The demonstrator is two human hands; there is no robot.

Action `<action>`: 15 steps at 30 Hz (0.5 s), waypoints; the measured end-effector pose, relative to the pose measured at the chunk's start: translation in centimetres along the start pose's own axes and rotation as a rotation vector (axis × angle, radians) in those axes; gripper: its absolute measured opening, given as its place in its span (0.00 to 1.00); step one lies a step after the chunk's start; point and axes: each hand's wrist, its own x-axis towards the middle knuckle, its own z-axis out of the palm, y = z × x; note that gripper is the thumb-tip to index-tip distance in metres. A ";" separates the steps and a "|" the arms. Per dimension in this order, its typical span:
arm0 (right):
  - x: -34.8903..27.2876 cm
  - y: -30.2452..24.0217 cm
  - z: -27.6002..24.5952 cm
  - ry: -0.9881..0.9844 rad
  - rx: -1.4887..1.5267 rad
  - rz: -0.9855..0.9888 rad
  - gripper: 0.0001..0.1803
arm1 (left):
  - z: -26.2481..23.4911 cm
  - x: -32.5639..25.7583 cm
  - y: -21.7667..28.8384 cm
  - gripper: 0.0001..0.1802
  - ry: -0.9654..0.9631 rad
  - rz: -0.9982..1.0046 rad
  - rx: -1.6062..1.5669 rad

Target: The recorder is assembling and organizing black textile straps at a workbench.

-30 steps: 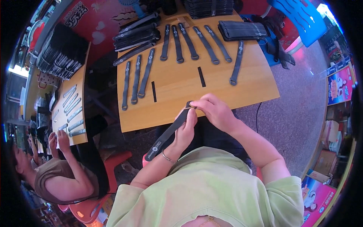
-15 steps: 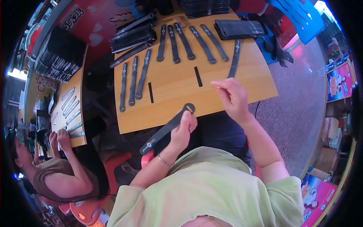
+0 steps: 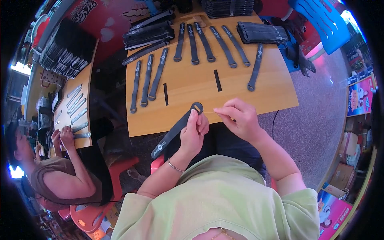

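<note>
Two counters carry everything I'm following through the head camera, and the wooden counter spreads directly in front of the wearer. The side counter runs along the left, where a co-worker sits at its edge. Past the wooden counter's far right corner I can see a blue plastic chair. Along the far side I count three heaps of straps: a loose pile on the left, a stack near the middle and a flat bundle on the right.

Nearer than those heaps lie nine single straps: three on the left, five across the middle, one on the right. The held strap is up in the air by the counter's near edge. My left hand grips it, thumb just below its slotted round end, which pokes up past the fist; the long tail slants down and left, beside the wrist. My right hand sits to the right of that slotted end, near but not touching, its fingertips drawn in narrow; I cannot tell whether they pinch anything small.

Two narrow black strips lie well apart on the bare wood. A thin bracelet rings the left wrist.
</note>
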 end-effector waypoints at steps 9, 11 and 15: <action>-0.2 0.0 0.1 0.001 -0.060 -0.006 0.11 | 0.1 0.0 0.0 0.20 -0.013 0.008 -0.008; -0.1 -0.1 0.1 0.004 -0.044 -0.012 0.12 | 0.1 0.0 0.0 0.20 -0.010 0.005 -0.013; -0.1 -0.2 0.3 0.015 -0.025 -0.024 0.12 | 0.1 0.0 0.0 0.20 -0.001 -0.001 -0.015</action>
